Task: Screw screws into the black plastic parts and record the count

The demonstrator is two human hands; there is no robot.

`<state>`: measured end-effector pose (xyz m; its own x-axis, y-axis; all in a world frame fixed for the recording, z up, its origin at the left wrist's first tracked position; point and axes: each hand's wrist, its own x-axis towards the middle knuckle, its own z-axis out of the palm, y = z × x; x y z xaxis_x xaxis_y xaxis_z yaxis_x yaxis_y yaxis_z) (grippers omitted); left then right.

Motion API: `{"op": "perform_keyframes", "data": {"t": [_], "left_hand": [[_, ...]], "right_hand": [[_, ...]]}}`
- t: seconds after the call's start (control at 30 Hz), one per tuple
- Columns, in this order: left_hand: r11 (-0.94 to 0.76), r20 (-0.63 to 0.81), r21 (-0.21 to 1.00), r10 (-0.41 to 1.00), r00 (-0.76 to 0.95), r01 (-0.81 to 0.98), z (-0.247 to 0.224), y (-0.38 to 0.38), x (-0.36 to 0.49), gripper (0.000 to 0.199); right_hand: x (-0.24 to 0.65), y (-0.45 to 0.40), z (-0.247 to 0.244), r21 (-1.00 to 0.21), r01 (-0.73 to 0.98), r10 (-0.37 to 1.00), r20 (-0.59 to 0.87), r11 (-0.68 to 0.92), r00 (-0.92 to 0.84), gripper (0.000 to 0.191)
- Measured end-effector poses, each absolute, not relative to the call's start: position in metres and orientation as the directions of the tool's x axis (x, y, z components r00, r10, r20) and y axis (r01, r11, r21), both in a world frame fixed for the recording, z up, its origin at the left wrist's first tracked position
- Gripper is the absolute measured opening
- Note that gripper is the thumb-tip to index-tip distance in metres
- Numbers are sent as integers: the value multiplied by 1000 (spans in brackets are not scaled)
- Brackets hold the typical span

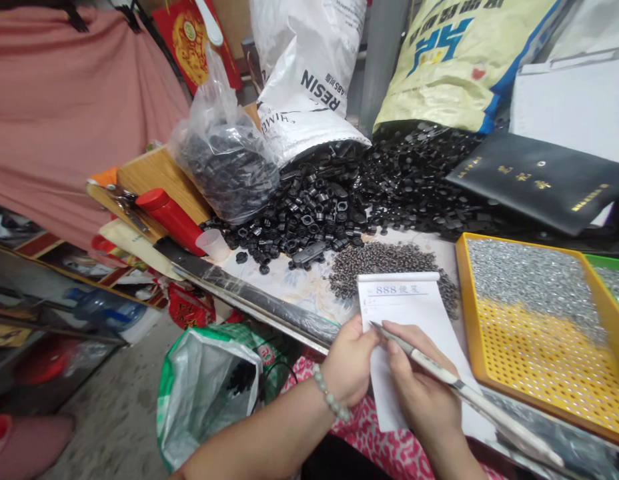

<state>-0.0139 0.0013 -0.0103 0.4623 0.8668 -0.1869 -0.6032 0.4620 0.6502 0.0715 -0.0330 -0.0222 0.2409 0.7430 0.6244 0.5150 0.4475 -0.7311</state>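
Note:
A white notepad [402, 293] headed "888" lies at the table's front edge, with a few small marks near its top. My left hand [350, 360], with a beaded bracelet on its wrist, grips the pad's left edge between thumb and fingers. Over the pad's right part, my right hand [424, 387] holds a white and grey pen [432, 367], its tip close to the paper near the left edge. Small metallic pieces [384, 260] are heaped just behind the pad.
Black plastic parts [309, 213] spill from a white sack [309, 87]. Right of the pad stands a yellow tray [464, 300] of silvery pieces. A red bottle [169, 217] and small cup [213, 245] sit left. Below the edge is an open green-white bag [189, 393].

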Motion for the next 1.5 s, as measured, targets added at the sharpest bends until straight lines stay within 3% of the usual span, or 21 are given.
{"op": "perform_keyframes", "data": {"t": [0.63,1.5], "left_hand": [[439,-188,693,876,444,-572,-11,2,-13,30],[428,-177,694,881,438,-580,-11,2,-13,23]], "right_hand": [[71,-30,-24,-743,524,773,593,417,225,17],[71,-31,-21,-722,555,765,606,414,218,14]]}}
